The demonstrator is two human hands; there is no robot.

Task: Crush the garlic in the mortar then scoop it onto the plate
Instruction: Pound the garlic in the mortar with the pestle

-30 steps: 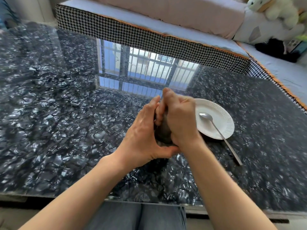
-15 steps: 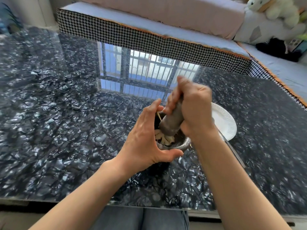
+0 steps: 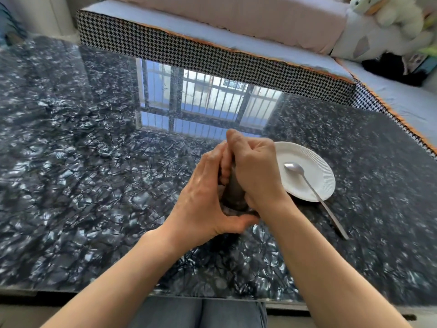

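Marble-patterned dark table (image 3: 71, 185) fills our view, with a white paper plate (image 3: 316, 185) right of our hands and a spoon (image 3: 307, 181) resting across it. Our left hand (image 3: 203, 200) curls around the mortar (image 3: 236, 210), mostly hidden. Our right hand (image 3: 255, 171) grips the pestle (image 3: 234, 192), planted inside. We cannot see the garlic.

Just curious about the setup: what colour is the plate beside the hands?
White, with a ribbed rim; the plate shows clearly in the head view.
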